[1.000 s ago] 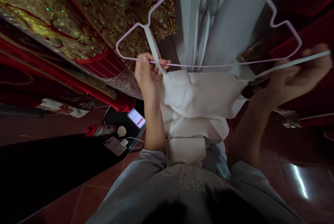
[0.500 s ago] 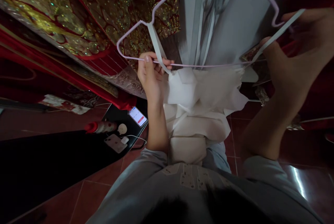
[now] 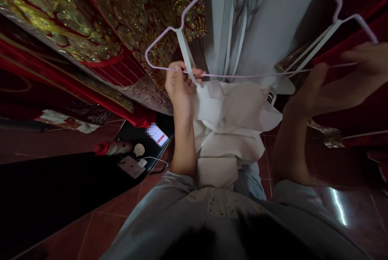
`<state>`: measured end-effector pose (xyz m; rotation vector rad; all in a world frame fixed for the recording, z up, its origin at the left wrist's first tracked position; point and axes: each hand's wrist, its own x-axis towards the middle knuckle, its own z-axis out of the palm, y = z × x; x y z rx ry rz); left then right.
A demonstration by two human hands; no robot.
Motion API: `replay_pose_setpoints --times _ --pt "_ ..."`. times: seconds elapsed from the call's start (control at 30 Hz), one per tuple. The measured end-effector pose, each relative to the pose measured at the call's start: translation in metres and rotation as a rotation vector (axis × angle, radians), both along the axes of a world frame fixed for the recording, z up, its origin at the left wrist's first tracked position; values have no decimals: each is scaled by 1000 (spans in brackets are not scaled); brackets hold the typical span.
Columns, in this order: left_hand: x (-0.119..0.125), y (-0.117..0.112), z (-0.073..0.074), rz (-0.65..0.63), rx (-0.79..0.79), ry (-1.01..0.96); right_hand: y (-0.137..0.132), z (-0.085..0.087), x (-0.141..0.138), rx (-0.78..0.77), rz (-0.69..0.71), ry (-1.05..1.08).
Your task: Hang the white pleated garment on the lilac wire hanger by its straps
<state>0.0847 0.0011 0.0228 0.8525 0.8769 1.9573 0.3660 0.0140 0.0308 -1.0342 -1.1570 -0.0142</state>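
Your left hand (image 3: 180, 86) grips the lower bar of the hanger (image 3: 242, 76), thumb laid over it, beside the left strap (image 3: 185, 52). Your right hand (image 3: 345, 86) is spread, thumb and fingers apart, at the hanger's right end; whether it touches the bar cannot be told. The garment (image 3: 242, 104) is bunched below the bar, in front of your torso. The left strap and the right strap (image 3: 319, 47) each run up to a notch.

Caution: if the hanger tips to one side, a strap could slide out of its notch, as the narrow bands appear slack-prone. If your right fingers catch the right strap, they could drag it off. If your left hand presses the left strap against the bar, the strap could twist. A sideways swing could snag the sequinned cloth (image 3: 130, 13), should it be as close as it looks.

Not visible: the hanger's hook is cut off above. Your right fingertips are blurred and cover the bar's right end. Folds conceal the garment's shape. The striped patch (image 3: 269, 97) at its right edge is too small to identify.
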Motion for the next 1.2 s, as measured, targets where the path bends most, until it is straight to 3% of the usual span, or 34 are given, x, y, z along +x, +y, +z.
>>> replay_pose_setpoints --times 0.03,0.07,0.13,0.2,0.27,0.37,0.5,0.57,0.67,0.73,0.8,0.87,0.97,1.07,1.2 --pt "2 -1 -1 7 6 11 -8 -6 -10 219 -71 -109" --pt "4 -1 -1 20 7 28 -17 -10 -20 216 -21 -249" --pt "7 -3 -4 65 3 76 -30 -16 -37 -3 152 -493" --pt "7 -4 -8 109 28 137 -37 -20 -46 -207 258 -578" --pt "4 -5 -13 116 63 204 -37 -21 -47 -246 267 -551" --pt "-12 -9 -15 7 44 328 -32 -23 -43 -228 253 -508" --pt "-40 -26 9 -239 23 549 -29 -27 -46 -218 237 -509" --pt "-47 -32 28 -287 84 506 -28 -29 -49 -170 243 -496" --pt "-49 -28 50 -216 219 286 -25 -32 -49 -104 240 -463" --pt "-47 -20 54 -25 271 145 -22 -32 -45 -96 260 -454" --pt "-47 -12 49 210 261 37 -21 -31 -41 -104 292 -469" --pt "-46 -8 37 325 194 -28 -21 -30 -38 -114 294 -510" --pt "-38 -10 17 215 46 -48 -24 -30 -39 -128 302 -563" --pt "-21 -15 8 57 0 -19 -27 -33 -41 -98 345 -567" --pt "-9 -16 8 25 64 -27 -21 -36 -29 90 171 -340"
